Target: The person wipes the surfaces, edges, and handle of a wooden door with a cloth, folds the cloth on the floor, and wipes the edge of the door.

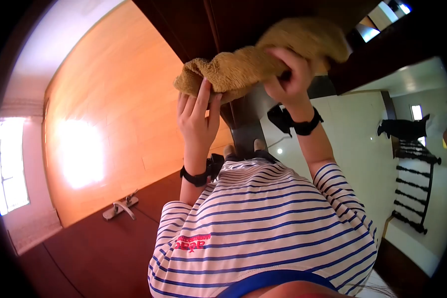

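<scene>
so the tan fluffy cloth [236,72] is up in front of the person, stretched between both hands and bunched into a thick, uneven roll. it's right by the dark wood panel [233,22] — can't tell for sure how much of it touches the wood.

the left hand [196,121] is at the narrower end. its fingers are mostly straight and a bit spread, one lying up over the cloth and the others near its lower edge. can't tell if the thumb is actually pinching anything, looks more like a light support so that end doesn't flop down. the right hand [293,79] has a firmer hold further along, fingers curled nearly closed around a fold, with the fat end of the cloth puffing out past it. makes sense imo, something that soft and long would sag if only one hand had it, and the tighter grip seems to be there to carry the bulkier part.

both wrists have black straps on, and the striped shirt [263,218] fills the space below the arms. over on the left there's a reddish-brown door [94,248] with a metal handle [119,207], plus shiny orange flooring [134,89] — and on the right, pale floor [333,134] and a dark stair railing [412,186].
</scene>
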